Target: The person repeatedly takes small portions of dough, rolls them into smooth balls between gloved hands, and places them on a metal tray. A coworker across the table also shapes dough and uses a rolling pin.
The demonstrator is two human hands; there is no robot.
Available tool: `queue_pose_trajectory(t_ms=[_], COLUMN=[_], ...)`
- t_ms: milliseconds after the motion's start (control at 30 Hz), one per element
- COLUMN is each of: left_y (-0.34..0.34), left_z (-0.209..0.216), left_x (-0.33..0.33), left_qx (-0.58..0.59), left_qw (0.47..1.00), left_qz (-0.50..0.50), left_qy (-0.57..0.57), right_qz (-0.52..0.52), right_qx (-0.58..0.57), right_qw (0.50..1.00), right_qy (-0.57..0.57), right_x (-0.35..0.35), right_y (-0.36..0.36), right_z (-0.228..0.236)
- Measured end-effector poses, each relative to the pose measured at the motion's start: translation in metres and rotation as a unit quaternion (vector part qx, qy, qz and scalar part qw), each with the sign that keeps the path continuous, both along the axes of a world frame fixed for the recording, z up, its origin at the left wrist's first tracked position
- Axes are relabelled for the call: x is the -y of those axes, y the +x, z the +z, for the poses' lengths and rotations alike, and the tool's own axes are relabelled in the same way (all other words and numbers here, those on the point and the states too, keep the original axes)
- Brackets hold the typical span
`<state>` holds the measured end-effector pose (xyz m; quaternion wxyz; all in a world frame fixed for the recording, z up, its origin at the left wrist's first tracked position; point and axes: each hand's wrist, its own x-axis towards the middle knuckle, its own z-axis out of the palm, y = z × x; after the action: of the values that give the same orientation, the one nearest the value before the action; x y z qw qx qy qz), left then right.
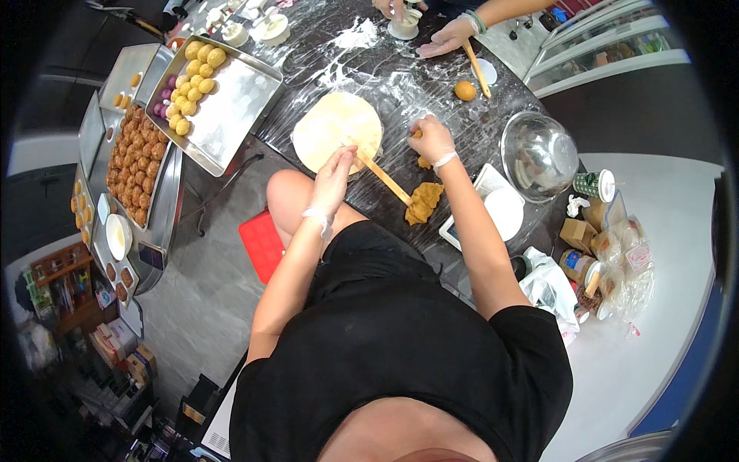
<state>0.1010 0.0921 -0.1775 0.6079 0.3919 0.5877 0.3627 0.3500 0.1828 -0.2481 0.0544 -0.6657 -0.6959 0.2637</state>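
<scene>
My left hand (pixel 332 179) grips a wooden stick (pixel 379 173) lying over the flat dough disc (pixel 336 129) | right hand (pixel 431 138), apart, pinches filling beside the disc | filling lump (pixel 423 202) below, near both.

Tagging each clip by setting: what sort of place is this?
Probably a small bakery or pastry workshop: a floured worktop with rolled dough, metal trays of dough balls, and a steel mixing bowl.
</scene>
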Motion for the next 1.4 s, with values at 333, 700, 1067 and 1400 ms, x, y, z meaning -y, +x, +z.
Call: queue_pose_trajectory(t_ms=[333, 700, 1067, 1400], left_y=[0.013, 0.001, -0.009, -0.015], left_z=[0.034, 0.106, 0.077, 0.092], left_x=[0.004, 0.021, 0.031, 0.037], left_qx=[0.516, 0.713, 0.646, 0.753], left_qw=[0.845, 0.7, 0.724, 0.646], left_qz=[0.11, 0.011, -0.13, -0.069], left_qy=[-0.089, -0.033, 0.203, 0.108], right_qz=[0.141, 0.29, 0.284, 0.251], right_qx=[-0.211, -0.33, -0.315, -0.236], right_qw=[0.889, 0.847, 0.844, 0.865], right_qy=[0.381, 0.299, 0.329, 0.366], right_x=[0.073, 0.094, 0.099, 0.082], right_y=[-0.102, -0.158, -0.166, -0.171], right_z=[0.125, 0.167, 0.185, 0.216])
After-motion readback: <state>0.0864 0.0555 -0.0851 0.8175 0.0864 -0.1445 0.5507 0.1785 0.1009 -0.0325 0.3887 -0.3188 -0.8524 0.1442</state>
